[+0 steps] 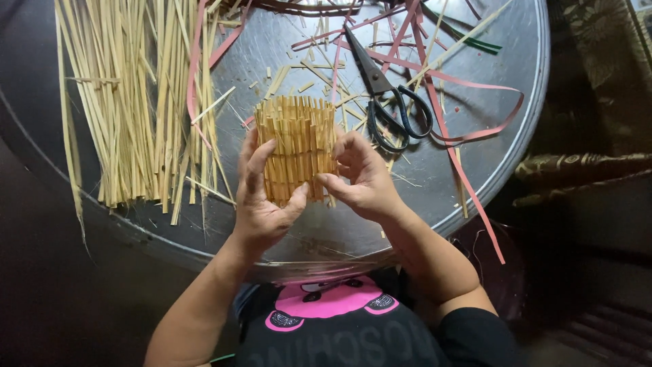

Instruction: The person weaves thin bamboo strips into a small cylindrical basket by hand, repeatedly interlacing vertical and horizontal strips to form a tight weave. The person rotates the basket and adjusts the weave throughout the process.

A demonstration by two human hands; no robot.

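Note:
A small woven basket of pale yellow bamboo strips is held over a round metal tray. My left hand grips its left side, fingers up the wall and thumb under the lower edge. My right hand holds the right side, fingertips pinching the weave near the bottom. The basket's open rim of upright strip ends points away from me.
A thick bundle of long bamboo strips lies on the tray's left. Black-handled scissors rest just right of the basket. Pink strips and short cut offcuts are scattered across the tray; a dark green strip lies far right.

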